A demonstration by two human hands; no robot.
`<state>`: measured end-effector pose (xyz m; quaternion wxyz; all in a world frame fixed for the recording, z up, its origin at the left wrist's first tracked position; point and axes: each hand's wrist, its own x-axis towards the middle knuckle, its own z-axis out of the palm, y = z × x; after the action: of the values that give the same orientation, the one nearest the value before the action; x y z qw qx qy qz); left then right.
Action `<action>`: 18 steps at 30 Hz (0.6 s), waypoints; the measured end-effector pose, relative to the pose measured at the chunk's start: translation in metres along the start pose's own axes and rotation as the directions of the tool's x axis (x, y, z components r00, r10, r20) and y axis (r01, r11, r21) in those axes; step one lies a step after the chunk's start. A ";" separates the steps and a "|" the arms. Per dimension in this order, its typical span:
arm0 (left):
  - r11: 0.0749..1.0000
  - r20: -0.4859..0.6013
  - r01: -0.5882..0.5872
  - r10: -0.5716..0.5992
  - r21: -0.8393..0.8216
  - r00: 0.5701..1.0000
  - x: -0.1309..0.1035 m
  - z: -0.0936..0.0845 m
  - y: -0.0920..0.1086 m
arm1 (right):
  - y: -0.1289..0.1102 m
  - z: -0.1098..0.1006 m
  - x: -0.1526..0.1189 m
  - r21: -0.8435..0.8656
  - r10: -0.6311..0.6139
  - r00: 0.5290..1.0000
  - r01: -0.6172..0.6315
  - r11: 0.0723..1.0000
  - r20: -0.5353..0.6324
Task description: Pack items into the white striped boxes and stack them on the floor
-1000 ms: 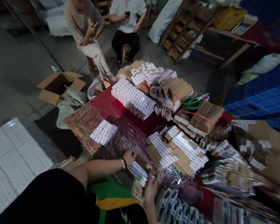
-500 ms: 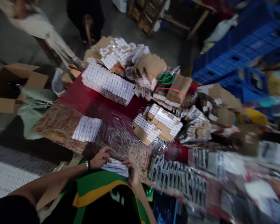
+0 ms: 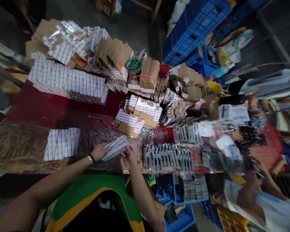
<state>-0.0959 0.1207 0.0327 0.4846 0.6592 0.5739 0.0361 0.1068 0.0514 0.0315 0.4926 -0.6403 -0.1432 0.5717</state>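
Note:
My left hand (image 3: 100, 152) is closed around the left end of a small white carton with dark stripes (image 3: 116, 147), held above the near edge of the table. At the carton's other end are the fingers of my right hand (image 3: 130, 156), closed on its edge; the fingertips are partly hidden and blurred. A group of finished-looking striped cartons (image 3: 61, 144) lies to the left. Beyond my hands, flat unfolded cartons (image 3: 147, 111) rest over loose small metal parts (image 3: 147, 132). A row of bagged metal-and-black parts (image 3: 168, 158) lies right of my right hand.
A long row of striped cartons (image 3: 67, 79) and bundled cardboard blanks (image 3: 148, 75) line the far side, with green-handled scissors (image 3: 134, 64) on top. Blue crates (image 3: 183, 35) are stacked behind. Another person's arm (image 3: 251, 196) is at the right.
My view has swung right and levelled. Both hands have moved out from my body over the table edge, and the carton is now tilted up to the right.

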 end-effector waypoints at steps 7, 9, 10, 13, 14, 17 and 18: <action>0.981 -0.249 -0.046 0.093 0.189 0.964 0.150 -0.012 0.031 | -0.011 0.011 0.046 -0.933 0.025 0.947 0.311 0.181 0.320; 0.971 -0.241 -0.068 0.125 0.231 0.962 0.176 -0.018 0.027 | -0.009 -0.005 0.039 -0.926 0.064 0.925 0.368 0.080 0.374; 0.965 -0.227 -0.088 0.146 0.246 0.963 0.183 -0.021 0.023 | -0.009 -0.018 0.033 -0.909 0.003 0.915 0.401 0.114 0.404; 0.950 -0.189 -0.151 0.207 0.273 0.960 0.181 -0.023 0.005 | -0.013 -0.069 0.010 -0.943 -0.289 0.937 0.262 0.207 0.197; 0.946 -0.183 -0.167 0.223 0.279 0.957 0.172 -0.022 -0.002 | -0.014 -0.086 0.004 -0.970 -0.347 0.938 0.091 0.225 0.008; 0.944 -0.260 -0.145 0.225 0.296 0.939 0.123 -0.007 -0.026 | -0.007 -0.118 -0.005 -0.941 -0.328 0.884 -0.288 0.178 -0.333; 0.947 -0.323 -0.125 0.222 0.296 0.920 0.104 0.001 -0.032 | -0.003 -0.122 -0.004 -0.947 -0.281 0.906 -0.285 0.146 -0.316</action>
<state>-0.0831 0.1981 -0.0421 0.2748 0.7504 0.5894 0.1183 0.2136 -0.0075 0.0198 -0.0307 -0.9102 -0.3700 0.1833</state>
